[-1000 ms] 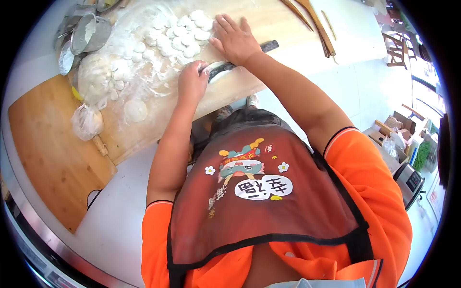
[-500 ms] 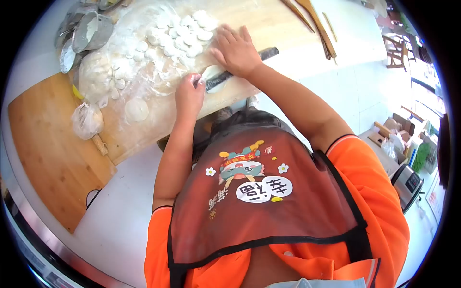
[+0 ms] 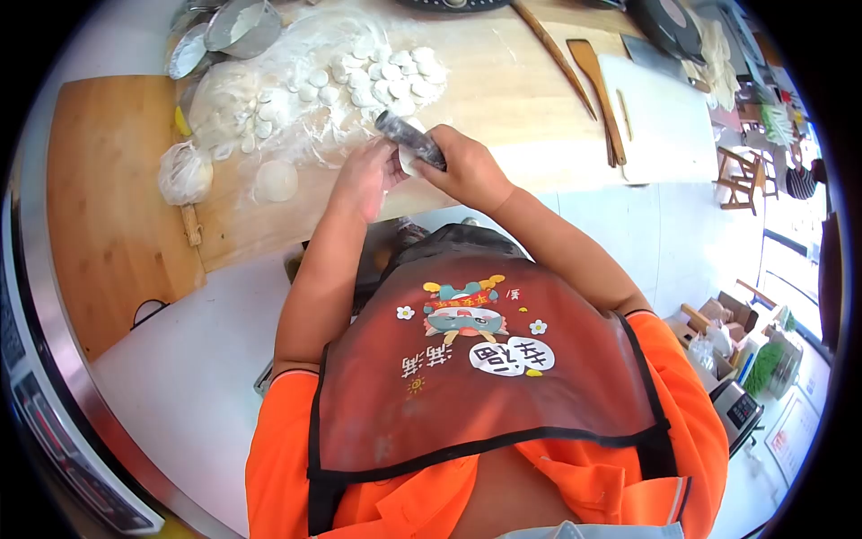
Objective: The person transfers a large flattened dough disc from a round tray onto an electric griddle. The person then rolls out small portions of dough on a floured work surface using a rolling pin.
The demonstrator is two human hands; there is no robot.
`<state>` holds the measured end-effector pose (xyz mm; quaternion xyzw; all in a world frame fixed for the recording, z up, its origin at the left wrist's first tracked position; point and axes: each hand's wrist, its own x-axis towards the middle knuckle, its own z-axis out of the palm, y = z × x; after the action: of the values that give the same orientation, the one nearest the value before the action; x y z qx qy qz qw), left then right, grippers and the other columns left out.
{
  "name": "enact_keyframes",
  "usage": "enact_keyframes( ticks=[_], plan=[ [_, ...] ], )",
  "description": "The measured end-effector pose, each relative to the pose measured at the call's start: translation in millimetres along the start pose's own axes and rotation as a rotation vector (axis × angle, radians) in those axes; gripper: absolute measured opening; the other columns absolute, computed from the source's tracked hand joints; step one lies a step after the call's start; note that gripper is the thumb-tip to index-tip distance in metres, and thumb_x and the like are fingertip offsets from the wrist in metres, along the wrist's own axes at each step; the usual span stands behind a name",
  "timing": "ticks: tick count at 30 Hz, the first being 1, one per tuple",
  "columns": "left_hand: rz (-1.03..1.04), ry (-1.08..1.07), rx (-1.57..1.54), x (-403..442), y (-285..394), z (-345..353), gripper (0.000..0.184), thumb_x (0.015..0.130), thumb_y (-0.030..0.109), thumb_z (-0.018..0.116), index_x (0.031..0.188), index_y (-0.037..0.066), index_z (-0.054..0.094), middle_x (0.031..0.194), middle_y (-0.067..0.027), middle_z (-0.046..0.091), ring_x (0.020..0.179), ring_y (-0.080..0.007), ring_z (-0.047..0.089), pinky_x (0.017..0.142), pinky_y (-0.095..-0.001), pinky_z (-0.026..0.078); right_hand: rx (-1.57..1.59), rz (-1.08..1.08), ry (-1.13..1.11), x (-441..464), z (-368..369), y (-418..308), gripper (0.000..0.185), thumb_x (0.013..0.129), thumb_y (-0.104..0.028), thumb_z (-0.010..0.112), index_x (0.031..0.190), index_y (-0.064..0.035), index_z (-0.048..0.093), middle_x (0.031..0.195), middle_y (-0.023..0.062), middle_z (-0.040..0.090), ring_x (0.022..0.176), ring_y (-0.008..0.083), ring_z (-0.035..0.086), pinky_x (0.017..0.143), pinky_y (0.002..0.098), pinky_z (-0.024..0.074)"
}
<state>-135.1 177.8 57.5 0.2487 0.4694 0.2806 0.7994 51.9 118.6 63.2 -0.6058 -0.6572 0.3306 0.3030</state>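
Observation:
My right hand (image 3: pixel 471 169) is wrapped round a dark, flour-dusted rolling pin (image 3: pixel 409 139), which is lifted and tilted above the near edge of the board. Close beside it, my left hand (image 3: pixel 366 178) is closed, fingers curled at a pale dough wrapper (image 3: pixel 407 163) between the hands. The right thumb is by the wrapper too; its full outline is hidden. Beyond the hands lie many small floured dough pieces (image 3: pixel 386 83). To the left, a flat round dough disc (image 3: pixel 276 181) rests on the floury wooden board (image 3: pixel 503 99).
Metal bowls (image 3: pixel 242 29) stand at the back left, with a tied plastic bag (image 3: pixel 186 172) nearer. At the right lie a wooden spatula (image 3: pixel 588 67), a long wooden stick (image 3: pixel 552 54) and a cleaver (image 3: pixel 654 56). Another wooden board (image 3: pixel 117 225) is on the far left.
The rolling pin has been raised from the board into my right hand's grip; before, that hand lay flat over it. Both hands have come together around the dough wrapper. The view has shifted.

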Motion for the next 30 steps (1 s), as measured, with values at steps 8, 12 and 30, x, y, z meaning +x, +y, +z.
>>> enact_keyframes(
  ticks=[8, 12, 30],
  plan=[
    [0.330, -0.018, -0.163, -20, -15, 6, 0.029, 0.098, 0.008, 0.065, 0.124, -0.003, 0.061, 0.110, -0.0062, 0.065, 0.097, -0.0142, 0.062, 0.090, -0.0308, 0.051, 0.472, 0.295, 0.001, 18, -8, -23, 0.035, 0.088, -0.030, 0.078, 0.105, -0.0034, 0.062, 0.078, 0.0046, 0.064, 0.065, 0.0129, 0.060, 0.058, 0.0305, 0.0508],
    [0.277, 0.052, -0.108, -9, -21, -11, 0.029, 0.099, 0.011, 0.062, 0.125, -0.003, 0.059, 0.114, -0.0075, 0.066, 0.103, -0.0169, 0.063, 0.094, -0.0339, 0.050, 0.469, 0.301, -0.004, 22, -8, -33, 0.025, 0.093, -0.017, 0.071, 0.109, -0.0011, 0.059, 0.073, 0.0015, 0.058, 0.055, 0.0086, 0.052, 0.050, 0.0260, 0.0431],
    [0.259, -0.113, -0.452, -33, 4, -33, 0.042, 0.107, 0.023, 0.046, 0.139, -0.004, 0.047, 0.141, -0.0198, 0.056, 0.125, -0.0331, 0.061, 0.108, -0.0501, 0.051, 1.051, 0.381, -0.430, 60, -14, -38, 0.022, 0.095, -0.017, 0.065, 0.110, -0.0052, 0.055, 0.065, 0.0032, 0.052, 0.050, 0.0111, 0.045, 0.048, 0.0262, 0.0375]
  ],
)
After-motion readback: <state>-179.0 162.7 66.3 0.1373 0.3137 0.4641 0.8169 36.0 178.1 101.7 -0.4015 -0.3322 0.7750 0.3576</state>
